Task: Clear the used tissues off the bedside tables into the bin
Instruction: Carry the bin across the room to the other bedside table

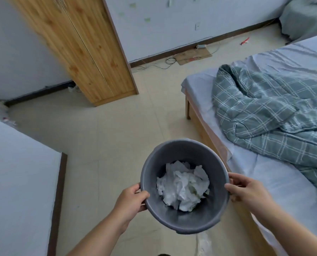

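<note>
A round grey plastic bin [174,152] is held up above the floor in the lower middle of the head view. Crumpled white tissues [182,185] lie in a heap at its bottom. My left hand [130,197] grips the bin's left rim, thumb over the edge. My right hand [246,189] grips the right rim the same way. No bedside table is in view.
A bed [275,172] with a pale sheet and a green checked quilt [268,106] runs along the right. A wooden wardrobe [91,52] stands at the back left. A pale wall corner [21,182] juts in at the left. Cables and cardboard [192,57] lie by the far wall. Beige tiled floor [117,126] lies between.
</note>
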Demonstrator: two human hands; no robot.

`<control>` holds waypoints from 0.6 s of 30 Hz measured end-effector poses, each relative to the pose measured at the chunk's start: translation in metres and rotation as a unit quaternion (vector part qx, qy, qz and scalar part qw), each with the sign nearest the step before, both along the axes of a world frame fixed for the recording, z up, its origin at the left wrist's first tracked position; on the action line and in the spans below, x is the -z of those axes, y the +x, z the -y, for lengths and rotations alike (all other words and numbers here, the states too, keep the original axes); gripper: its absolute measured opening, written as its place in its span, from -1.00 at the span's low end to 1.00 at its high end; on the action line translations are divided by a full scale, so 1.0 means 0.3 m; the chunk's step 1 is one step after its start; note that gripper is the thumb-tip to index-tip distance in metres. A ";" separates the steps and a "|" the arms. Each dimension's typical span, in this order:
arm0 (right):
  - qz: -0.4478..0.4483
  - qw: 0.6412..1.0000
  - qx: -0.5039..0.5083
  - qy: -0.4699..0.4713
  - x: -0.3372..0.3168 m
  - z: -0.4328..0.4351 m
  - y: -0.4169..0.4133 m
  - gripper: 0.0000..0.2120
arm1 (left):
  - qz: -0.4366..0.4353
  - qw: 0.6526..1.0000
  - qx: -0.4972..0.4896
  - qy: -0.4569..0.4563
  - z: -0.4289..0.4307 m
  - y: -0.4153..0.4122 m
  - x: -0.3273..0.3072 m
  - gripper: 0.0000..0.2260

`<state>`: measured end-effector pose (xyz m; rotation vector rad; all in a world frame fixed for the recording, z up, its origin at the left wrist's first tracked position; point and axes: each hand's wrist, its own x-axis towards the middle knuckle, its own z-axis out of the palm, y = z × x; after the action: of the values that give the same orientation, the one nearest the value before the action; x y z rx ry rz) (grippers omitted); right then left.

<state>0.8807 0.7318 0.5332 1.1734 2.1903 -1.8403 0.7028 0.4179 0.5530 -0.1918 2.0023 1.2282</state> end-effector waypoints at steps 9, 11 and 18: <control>-0.029 0.996 -0.078 0.013 -0.056 -0.104 -0.735 -0.72 | -0.028 0.992 -0.109 0.056 -0.033 -0.545 -0.010 -0.70; -0.022 0.996 -0.089 0.015 -0.033 -0.098 -0.894 -0.75 | -0.019 0.991 -0.117 0.063 -0.026 -0.691 0.023 -0.68; -0.039 0.995 -0.085 0.022 -0.121 -0.181 -1.400 -0.74 | -0.015 0.992 -0.093 0.080 -0.103 -1.250 0.031 -0.73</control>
<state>0.4607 0.7861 0.5694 0.9027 2.3021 -1.8069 0.3278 0.4489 0.5438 -0.2888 1.9339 1.5103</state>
